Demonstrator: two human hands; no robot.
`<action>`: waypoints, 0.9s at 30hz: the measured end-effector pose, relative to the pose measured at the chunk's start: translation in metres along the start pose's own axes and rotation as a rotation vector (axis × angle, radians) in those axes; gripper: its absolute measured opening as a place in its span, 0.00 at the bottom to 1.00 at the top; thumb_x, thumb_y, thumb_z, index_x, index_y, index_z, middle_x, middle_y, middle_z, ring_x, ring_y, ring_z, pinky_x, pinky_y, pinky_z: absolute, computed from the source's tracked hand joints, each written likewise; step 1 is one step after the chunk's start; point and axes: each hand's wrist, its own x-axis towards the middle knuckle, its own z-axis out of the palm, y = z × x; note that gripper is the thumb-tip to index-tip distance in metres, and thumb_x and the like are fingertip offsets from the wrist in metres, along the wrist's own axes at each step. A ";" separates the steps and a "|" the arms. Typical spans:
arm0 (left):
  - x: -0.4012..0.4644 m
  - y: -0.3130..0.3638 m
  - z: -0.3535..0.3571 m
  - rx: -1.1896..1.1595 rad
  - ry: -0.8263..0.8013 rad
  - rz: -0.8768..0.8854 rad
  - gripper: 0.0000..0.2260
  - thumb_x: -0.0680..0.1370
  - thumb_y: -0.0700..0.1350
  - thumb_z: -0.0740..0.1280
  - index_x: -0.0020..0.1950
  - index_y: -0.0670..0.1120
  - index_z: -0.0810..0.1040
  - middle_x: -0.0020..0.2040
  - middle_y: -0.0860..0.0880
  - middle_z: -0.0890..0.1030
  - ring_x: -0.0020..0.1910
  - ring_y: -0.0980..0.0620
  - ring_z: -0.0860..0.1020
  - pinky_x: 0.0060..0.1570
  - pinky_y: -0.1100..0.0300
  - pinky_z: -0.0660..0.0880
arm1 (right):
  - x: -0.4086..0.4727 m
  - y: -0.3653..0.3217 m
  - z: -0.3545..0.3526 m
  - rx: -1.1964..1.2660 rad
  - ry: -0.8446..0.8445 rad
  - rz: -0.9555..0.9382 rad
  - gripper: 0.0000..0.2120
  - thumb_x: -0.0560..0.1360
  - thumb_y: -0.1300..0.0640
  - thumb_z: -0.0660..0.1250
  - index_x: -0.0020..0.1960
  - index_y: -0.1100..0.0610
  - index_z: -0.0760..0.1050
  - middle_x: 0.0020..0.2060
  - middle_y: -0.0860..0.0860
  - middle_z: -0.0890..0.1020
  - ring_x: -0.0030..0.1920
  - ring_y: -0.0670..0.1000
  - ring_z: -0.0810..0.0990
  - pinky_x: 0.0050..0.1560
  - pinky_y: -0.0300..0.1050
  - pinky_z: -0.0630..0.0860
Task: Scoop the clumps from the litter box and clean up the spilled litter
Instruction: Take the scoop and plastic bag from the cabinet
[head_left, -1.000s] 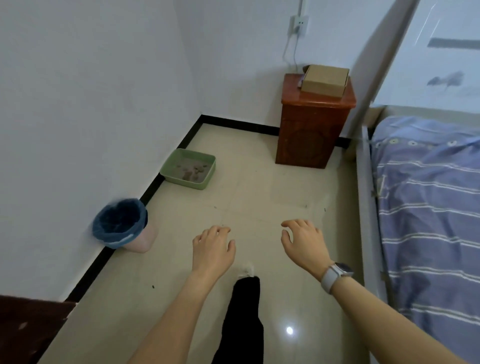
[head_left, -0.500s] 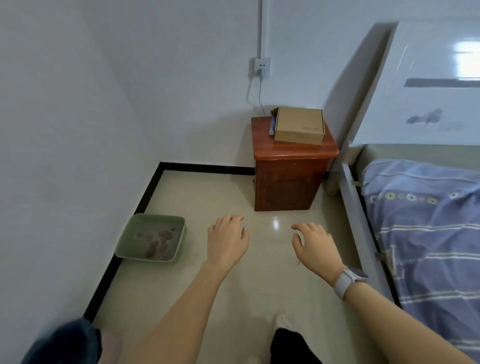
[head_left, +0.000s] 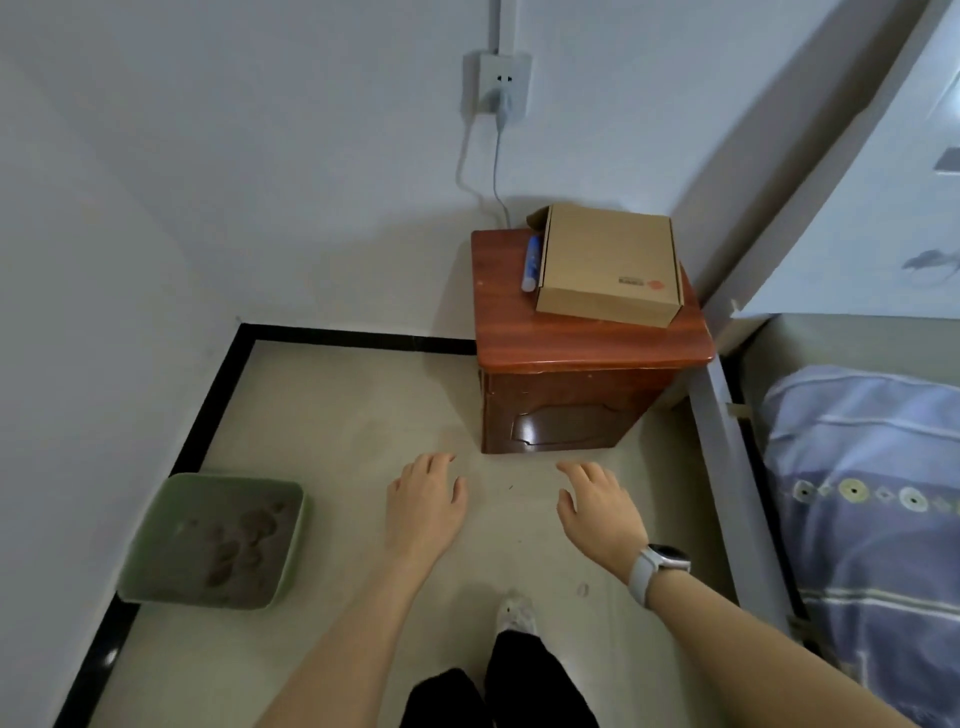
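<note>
Both bare hands, left hand and right hand, held out palm-down above the pale tiled floor, holding nothing. Green plastic litter box with dark clumps at the left wall. Ahead, reddish wooden nightstand carrying a brown cardboard box.

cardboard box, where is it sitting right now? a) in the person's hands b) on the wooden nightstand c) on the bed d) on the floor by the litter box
b: the cardboard box rests on top of the wooden nightstand, beside a blue tube; both hands are empty over the floor.
</note>
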 end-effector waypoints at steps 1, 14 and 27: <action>0.014 -0.002 0.006 -0.012 -0.003 -0.005 0.18 0.79 0.48 0.58 0.69 0.46 0.68 0.66 0.48 0.72 0.65 0.49 0.70 0.63 0.55 0.66 | 0.014 0.003 0.006 -0.007 -0.016 0.004 0.21 0.79 0.55 0.53 0.71 0.54 0.61 0.67 0.51 0.68 0.67 0.52 0.65 0.64 0.43 0.63; 0.185 -0.036 0.196 -0.191 0.102 0.154 0.25 0.79 0.46 0.60 0.74 0.41 0.58 0.71 0.43 0.64 0.70 0.47 0.62 0.67 0.58 0.61 | 0.195 0.082 0.189 -0.161 0.226 -0.142 0.31 0.67 0.62 0.70 0.68 0.59 0.66 0.67 0.61 0.69 0.68 0.62 0.67 0.65 0.63 0.66; 0.302 -0.031 0.368 -0.503 0.635 0.318 0.37 0.77 0.41 0.65 0.76 0.46 0.41 0.77 0.46 0.46 0.75 0.50 0.47 0.71 0.57 0.50 | 0.350 0.178 0.287 -0.520 0.809 -0.354 0.31 0.73 0.51 0.51 0.73 0.61 0.51 0.73 0.56 0.54 0.73 0.57 0.52 0.68 0.65 0.51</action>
